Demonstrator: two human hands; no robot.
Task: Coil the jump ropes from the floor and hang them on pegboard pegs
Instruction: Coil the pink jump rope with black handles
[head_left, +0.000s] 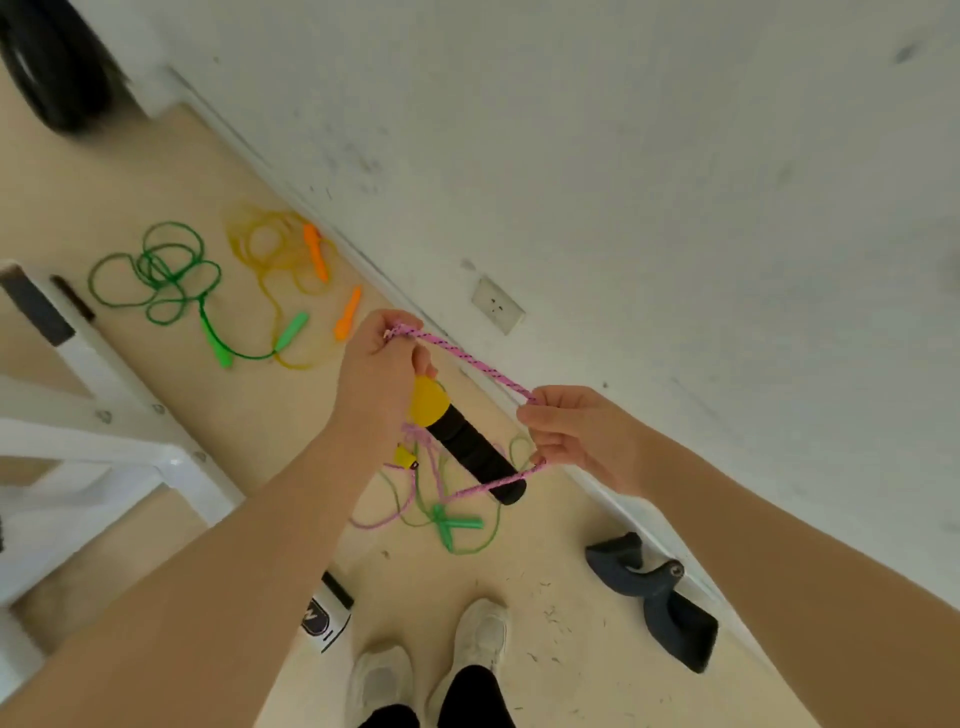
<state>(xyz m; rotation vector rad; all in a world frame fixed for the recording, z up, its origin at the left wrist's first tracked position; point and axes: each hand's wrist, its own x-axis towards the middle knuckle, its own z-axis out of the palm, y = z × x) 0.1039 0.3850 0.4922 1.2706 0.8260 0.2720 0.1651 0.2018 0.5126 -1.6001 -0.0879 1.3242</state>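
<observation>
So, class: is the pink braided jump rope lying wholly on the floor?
No: both the left hand and right hand hold the pink braided jump rope stretched between them.

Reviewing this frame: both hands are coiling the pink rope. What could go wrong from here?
1. The pink rope trails down among the green rope on the floor; pulling up more may snag or drag it.
2. The left hand also holds the black handle, so its loops might slip.
3. Loose cord lies near the shoes, a possible trip hazard.
</observation>
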